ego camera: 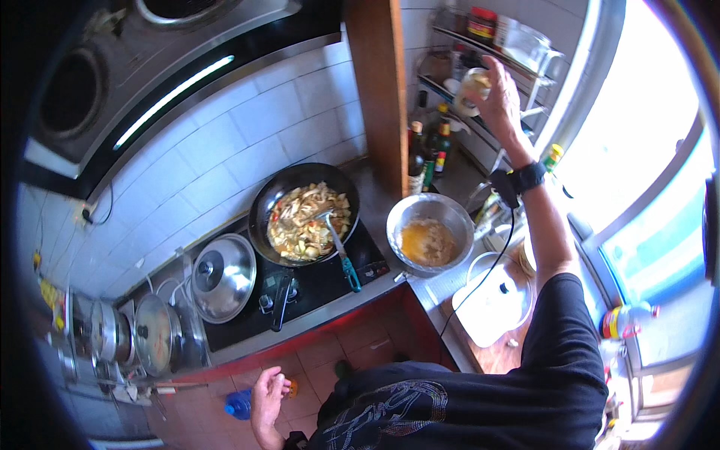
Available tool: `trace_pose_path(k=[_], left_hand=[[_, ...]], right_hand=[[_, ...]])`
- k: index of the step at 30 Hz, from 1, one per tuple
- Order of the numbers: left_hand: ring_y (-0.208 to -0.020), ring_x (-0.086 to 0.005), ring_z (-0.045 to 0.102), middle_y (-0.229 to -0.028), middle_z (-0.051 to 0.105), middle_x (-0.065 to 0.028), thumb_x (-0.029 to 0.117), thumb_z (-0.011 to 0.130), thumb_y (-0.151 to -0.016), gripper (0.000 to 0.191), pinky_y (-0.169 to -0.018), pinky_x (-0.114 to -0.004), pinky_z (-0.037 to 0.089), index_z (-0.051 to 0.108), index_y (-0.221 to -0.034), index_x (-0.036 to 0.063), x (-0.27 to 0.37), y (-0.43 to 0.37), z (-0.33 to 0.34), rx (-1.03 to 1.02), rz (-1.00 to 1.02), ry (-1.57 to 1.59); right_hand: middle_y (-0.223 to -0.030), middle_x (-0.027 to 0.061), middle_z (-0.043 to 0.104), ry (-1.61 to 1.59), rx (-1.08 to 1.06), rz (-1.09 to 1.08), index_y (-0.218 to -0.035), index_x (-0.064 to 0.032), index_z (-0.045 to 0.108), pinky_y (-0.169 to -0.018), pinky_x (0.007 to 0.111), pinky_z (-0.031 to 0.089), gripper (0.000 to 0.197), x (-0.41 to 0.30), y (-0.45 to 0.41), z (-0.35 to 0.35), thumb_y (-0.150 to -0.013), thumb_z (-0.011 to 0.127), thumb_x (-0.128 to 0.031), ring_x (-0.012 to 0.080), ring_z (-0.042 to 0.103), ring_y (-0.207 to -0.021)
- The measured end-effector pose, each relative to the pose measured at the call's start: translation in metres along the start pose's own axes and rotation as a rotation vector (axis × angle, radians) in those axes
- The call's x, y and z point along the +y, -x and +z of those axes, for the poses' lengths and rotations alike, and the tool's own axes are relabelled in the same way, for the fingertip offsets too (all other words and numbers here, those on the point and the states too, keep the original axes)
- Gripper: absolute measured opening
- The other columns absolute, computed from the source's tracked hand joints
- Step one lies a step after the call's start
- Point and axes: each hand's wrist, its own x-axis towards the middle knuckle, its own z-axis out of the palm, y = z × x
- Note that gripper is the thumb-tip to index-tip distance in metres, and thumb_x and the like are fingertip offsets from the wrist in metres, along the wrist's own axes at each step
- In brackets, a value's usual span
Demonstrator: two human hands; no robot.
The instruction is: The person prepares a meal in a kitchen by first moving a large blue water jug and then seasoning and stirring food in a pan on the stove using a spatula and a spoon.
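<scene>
My right hand is raised at the wire shelf rack, with its fingers and thumb around a glass jar with pale yellowish contents. My left hand hangs low over the floor, loosely curled, with nothing in it. A black wok on the cooktop holds a stir-fry of pale sliced pieces with bits of red. A spatula with a teal handle leans in the wok. To its right stands a steel bowl with yellow liquid and a pale brown mass.
A domed steel lid lies left of the wok, whose handle sticks out forward. Sauce bottles stand under the rack beside a wooden post. A white cutting board lies on the right counter. A range hood overhangs the cooktop.
</scene>
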Motion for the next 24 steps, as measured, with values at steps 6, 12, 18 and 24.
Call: trace_pose_path(k=[6, 12, 18, 24], left_hand=[[-0.091, -0.0170, 0.069, -0.110, 0.073, -0.0088, 0.008, 0.079, -0.095, 0.052, -0.078, -0.029, 0.055, 0.061, -0.143, 0.0053, 0.145, -0.029, 0.029, -0.180, 0.503, -0.100], [-0.140, -0.0379, 0.047, -0.150, 0.051, -0.0162, 0.019, 0.097, -0.072, 0.100, -0.119, -0.049, 0.039, 0.045, -0.156, 0.0067, 0.230, -0.061, 0.119, -0.156, 1.173, -0.242], [-0.137, -0.0374, 0.051, -0.141, 0.060, -0.0134, 0.015, 0.095, -0.066, 0.085, -0.118, -0.050, 0.040, 0.056, -0.141, 0.0072, 0.214, -0.070, 0.166, -0.218, 1.341, -0.231], [-0.130, -0.0369, 0.058, -0.124, 0.069, -0.0118, 0.026, 0.099, -0.065, 0.070, -0.112, -0.049, 0.045, 0.066, -0.124, 0.0060, 0.204, -0.069, 0.187, -0.251, 1.348, -0.269]], right_hand=[[-0.114, 0.0138, 0.068, -0.377, -0.219, -0.027, -0.150, -0.0105, 0.048, -0.097, 0.046, 0.055, 0.094, -0.156, 0.113, -0.115, -0.067, 0.092, -0.005, 0.0346, 0.065, -0.111], [-0.119, 0.0148, 0.067, -0.556, -0.300, 0.157, -0.154, -0.0087, 0.044, -0.098, 0.044, 0.054, 0.102, -0.246, 0.224, -0.157, -0.066, 0.094, -0.006, 0.0342, 0.066, -0.111], [-0.131, 0.0166, 0.066, -0.544, -0.200, 0.269, -0.148, -0.0050, 0.051, -0.102, 0.044, 0.055, 0.092, -0.275, 0.281, -0.168, -0.065, 0.092, -0.004, 0.0357, 0.066, -0.116], [-0.148, 0.0177, 0.059, -0.584, -0.449, 0.241, -0.150, -0.0018, 0.050, -0.111, 0.045, 0.048, 0.090, -0.225, 0.288, -0.204, -0.075, 0.095, -0.024, 0.0347, 0.058, -0.135]])
